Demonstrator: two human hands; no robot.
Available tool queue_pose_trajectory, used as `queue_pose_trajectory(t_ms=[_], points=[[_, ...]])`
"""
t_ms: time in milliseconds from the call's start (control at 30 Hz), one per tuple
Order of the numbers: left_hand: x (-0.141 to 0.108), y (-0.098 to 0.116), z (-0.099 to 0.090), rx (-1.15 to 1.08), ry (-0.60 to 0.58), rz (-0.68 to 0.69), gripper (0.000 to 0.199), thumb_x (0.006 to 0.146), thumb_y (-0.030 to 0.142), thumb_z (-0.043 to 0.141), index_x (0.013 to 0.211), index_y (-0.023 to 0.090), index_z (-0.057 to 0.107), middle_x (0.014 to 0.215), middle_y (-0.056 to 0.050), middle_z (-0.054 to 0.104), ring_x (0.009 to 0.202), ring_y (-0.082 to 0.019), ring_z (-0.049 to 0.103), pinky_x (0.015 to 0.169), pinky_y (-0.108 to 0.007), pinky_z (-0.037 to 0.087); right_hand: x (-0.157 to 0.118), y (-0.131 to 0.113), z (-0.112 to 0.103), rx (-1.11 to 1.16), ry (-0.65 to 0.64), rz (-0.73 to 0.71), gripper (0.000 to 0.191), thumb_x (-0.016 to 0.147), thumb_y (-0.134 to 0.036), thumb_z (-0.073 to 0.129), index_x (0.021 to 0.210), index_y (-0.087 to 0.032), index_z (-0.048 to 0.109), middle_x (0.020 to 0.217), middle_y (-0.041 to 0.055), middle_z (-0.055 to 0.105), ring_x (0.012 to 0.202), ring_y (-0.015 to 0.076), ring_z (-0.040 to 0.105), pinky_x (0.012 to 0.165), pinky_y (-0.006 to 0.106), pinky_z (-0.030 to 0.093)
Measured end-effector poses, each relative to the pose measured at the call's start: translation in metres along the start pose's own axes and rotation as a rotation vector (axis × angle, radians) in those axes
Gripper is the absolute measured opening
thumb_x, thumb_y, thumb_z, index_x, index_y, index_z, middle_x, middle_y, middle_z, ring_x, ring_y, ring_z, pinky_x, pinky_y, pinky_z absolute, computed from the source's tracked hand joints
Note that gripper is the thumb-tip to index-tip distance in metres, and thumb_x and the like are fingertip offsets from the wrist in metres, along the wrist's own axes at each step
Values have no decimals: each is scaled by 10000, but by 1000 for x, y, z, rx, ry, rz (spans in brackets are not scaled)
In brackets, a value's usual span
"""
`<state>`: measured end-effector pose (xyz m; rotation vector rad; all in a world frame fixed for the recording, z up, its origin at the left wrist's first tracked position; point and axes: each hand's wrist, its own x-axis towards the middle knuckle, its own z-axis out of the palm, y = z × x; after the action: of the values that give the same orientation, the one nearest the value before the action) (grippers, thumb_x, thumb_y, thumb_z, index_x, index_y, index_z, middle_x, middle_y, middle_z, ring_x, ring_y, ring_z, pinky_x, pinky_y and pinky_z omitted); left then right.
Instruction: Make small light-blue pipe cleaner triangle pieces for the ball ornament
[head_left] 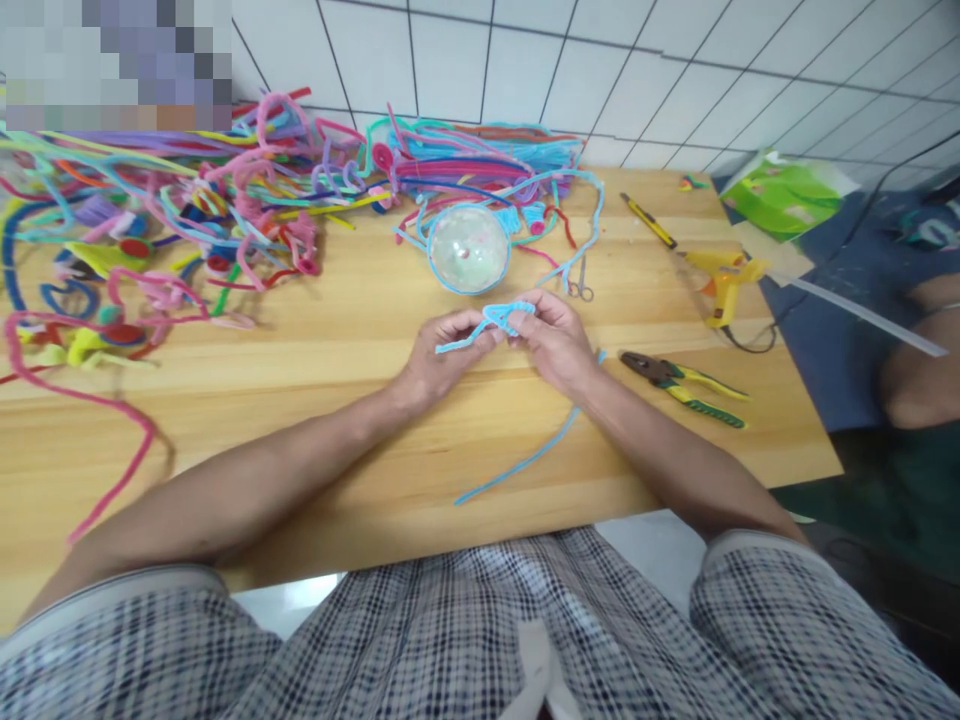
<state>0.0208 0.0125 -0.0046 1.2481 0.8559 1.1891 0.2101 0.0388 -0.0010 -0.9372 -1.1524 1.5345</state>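
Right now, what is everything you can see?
table: 1, light wood, centre
fuzzy stems: many, mixed colours, left and back
loose stem: 1, blue, table's near side
folded piece: 1, light blue, centre
dome: 1, clear, blue-rimmed, centre
pliers: 1, yellow-green handles, right
glue gun: 1, yellow, right
knife: 1, yellow-black, right rear
scissors: 1, grey, right of dome
packet: 1, green-white, far right
strip: 1, whitish, far right
wall: 1, white tiles, back
other person's limb: 1, bare, right edge
garment: 1, checked, front
left fingers: 1 set, holding folded piece
right fingers: 1 set, holding folded piece
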Motion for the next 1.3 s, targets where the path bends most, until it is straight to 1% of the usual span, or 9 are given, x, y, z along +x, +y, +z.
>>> queue_pose_trajectory(t_ms=[167,333,433,567,767,933,1067,1167,1300], points=[[4,-7,-7,51,-69,-15,487,791,600,1025,866,172,805,784,7,748,710,-112,627,707,-250,508,0,-1,-3,-30,-13,-42,466,749,-564,1032,865,-224,735,759,-49,686,692,112,566,690,258,481],[18,-1,-20,-230,-114,-284,569,790,672,1001,951,167,791,876,-65,843,705,-163,753,687,-287,612,-1,-7,-5,-145,-51,-73,525,773,-642,1024,853,-228,712,762,-41,637,708,127,525,706,285,456],[22,5,-25,-303,-179,-378,544,832,659,976,872,159,765,802,-77,822,677,-172,756,661,-288,616,-3,-10,-4,-182,-78,-45,564,762,-695,1018,865,-231,716,774,-36,622,707,131,496,676,289,425],[22,10,-31,-283,-219,-367,505,723,547,1097,895,170,808,714,2,767,629,-110,706,645,-222,573,-2,-12,-6,-209,-113,-12,563,746,-672,1029,868,-210,730,743,-47,616,670,109,460,628,265,355],[25,17,-35,-191,-289,-292,519,722,611,1084,905,178,863,700,-3,772,612,-99,668,671,-230,563,2,-17,-12,-107,-231,79,417,758,-492,1023,829,-177,760,731,-27,691,680,104,566,667,241,440],[21,36,-32,117,-369,-105,502,831,646,997,927,170,867,744,-24,786,639,-117,640,642,-243,510,1,-29,-15,16,-342,230,348,730,-403,1003,818,-184,747,736,-25,710,670,110,612,632,225,511],[12,53,-27,496,-324,310,311,1056,503,804,997,206,875,859,-55,841,748,-154,726,728,-272,548,-1,-42,-14,32,-340,271,354,689,-374,1018,789,-193,731,718,-32,701,660,107,620,621,217,528],[13,60,-30,735,-275,614,280,1130,425,694,1012,228,855,867,-68,840,796,-182,748,783,-308,564,-5,-49,-9,10,-371,258,324,682,-341,1005,769,-190,731,694,-34,700,644,103,611,636,222,517],[19,64,-37,951,-259,852,275,1162,382,625,1023,256,826,918,-76,839,809,-206,730,812,-355,570,-12,-56,-1,-5,-392,268,266,670,-291,957,741,-189,722,677,-39,692,624,96,593,649,233,488]])
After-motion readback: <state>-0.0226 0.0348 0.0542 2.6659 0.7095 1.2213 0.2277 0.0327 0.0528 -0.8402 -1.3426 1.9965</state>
